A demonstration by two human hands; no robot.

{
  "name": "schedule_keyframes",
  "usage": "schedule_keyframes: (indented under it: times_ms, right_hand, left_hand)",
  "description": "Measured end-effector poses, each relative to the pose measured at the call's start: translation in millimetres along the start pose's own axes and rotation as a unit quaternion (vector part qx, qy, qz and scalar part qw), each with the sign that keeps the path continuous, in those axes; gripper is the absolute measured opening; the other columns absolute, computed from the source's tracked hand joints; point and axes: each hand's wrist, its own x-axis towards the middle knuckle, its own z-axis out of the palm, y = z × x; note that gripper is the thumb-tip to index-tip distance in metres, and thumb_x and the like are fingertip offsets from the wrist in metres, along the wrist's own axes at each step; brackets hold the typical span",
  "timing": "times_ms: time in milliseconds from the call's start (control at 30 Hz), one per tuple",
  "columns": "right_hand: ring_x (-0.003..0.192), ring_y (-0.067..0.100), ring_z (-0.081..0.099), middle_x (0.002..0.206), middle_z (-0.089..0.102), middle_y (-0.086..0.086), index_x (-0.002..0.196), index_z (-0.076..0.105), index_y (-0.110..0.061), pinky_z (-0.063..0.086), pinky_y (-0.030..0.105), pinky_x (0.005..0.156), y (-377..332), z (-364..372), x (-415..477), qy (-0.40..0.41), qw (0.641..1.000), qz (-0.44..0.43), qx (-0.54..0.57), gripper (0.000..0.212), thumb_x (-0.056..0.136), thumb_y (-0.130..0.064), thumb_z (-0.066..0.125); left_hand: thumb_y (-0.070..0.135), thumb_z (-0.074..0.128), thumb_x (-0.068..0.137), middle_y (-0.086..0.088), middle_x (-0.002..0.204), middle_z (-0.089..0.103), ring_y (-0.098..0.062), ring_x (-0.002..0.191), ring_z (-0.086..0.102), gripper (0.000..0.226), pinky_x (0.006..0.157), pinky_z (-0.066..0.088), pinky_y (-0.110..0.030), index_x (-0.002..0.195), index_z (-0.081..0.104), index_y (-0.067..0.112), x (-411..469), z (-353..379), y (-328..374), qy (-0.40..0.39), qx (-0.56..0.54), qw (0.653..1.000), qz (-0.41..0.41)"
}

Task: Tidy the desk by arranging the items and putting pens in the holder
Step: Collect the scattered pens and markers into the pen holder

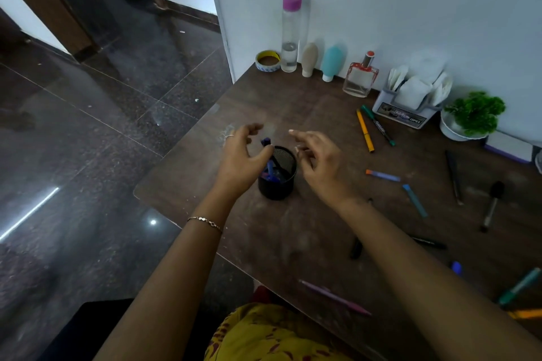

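One brown desk (293,102) bears everything shown, and the tidying is judged barely begun: a few pens are stowed and many are still loose. Both arms reach to the black mesh holder (278,184), the reference point here. The left hand (243,155) hovers at the holder's left rim, fingers spread and relaxed, gripping nothing that shows. The right hand (319,161) hangs just right of the holder, fingers loosely curled and empty. Beyond and to the right of the holder, a grey caddy (407,110) holds white folded packets. The holder itself contains a few blue pens (269,168), one rising above the rim; their count cannot be told. Left to gather, all to the right of the holder: a yellow pen (365,130) and green marker (378,126) side by side beyond it, an orange-capped marker (382,175) and a light-blue pen (415,200) near it, a black marker (491,206) further off, and a pink pen (334,297) nearer the person.
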Motion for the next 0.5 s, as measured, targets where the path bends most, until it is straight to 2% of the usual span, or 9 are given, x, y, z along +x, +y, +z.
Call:
schedule_keyframes:
  times_ms: [167,267,367,433,500]
  right_hand:
    - [0.091,0.006,0.062,0.108,0.061,-0.001,0.121,0.06,-0.016,0.057,0.027,0.079,10,-26,-42,0.012,0.999,0.04,0.0,0.034,0.09,-0.003,0.057]
    - [0.087,0.007,0.063,0.101,0.063,0.001,0.11,0.065,-0.013,0.056,0.026,0.078,22,-39,-79,0.014,0.997,0.075,-0.006,0.025,0.087,-0.004,0.06]
    - [0.087,0.009,0.063,0.1,0.065,0.0,0.105,0.068,-0.013,0.056,0.028,0.079,33,-49,-118,-0.015,0.992,0.123,-0.038,0.021,0.085,-0.006,0.063]
    - [0.083,0.009,0.062,0.097,0.066,-0.001,0.101,0.068,-0.017,0.055,0.03,0.077,40,-53,-140,-0.016,0.986,0.157,-0.057,0.021,0.084,-0.006,0.063]
    - [0.076,0.007,0.059,0.093,0.064,-0.005,0.1,0.068,-0.02,0.054,0.029,0.074,45,-57,-159,-0.011,0.978,0.193,-0.074,0.022,0.084,-0.007,0.062]
  left_hand:
    - [0.027,0.067,0.082,0.001,0.127,0.052,-0.017,0.12,0.041,0.039,0.096,0.034,-0.026,0.119,0.059,0.021,-44,10,28,0.097,0.082,0.987,0.103]
    - [0.024,0.068,0.08,0.0,0.115,0.056,-0.013,0.11,0.042,0.028,0.088,0.033,-0.02,0.107,0.064,0.018,-78,23,30,0.118,0.11,0.971,0.175]
    - [0.023,0.068,0.082,-0.001,0.105,0.057,-0.009,0.099,0.041,0.017,0.082,0.036,-0.02,0.098,0.067,0.016,-110,41,17,0.057,0.119,0.969,0.21]
    - [0.025,0.069,0.083,-0.001,0.103,0.057,-0.01,0.096,0.042,0.016,0.079,0.037,-0.021,0.097,0.067,0.017,-127,53,3,-0.032,0.133,0.968,0.209]
    - [0.032,0.071,0.081,0.003,0.104,0.054,-0.009,0.096,0.039,0.023,0.081,0.034,-0.022,0.101,0.066,0.021,-140,64,-14,-0.156,0.158,0.958,0.182]
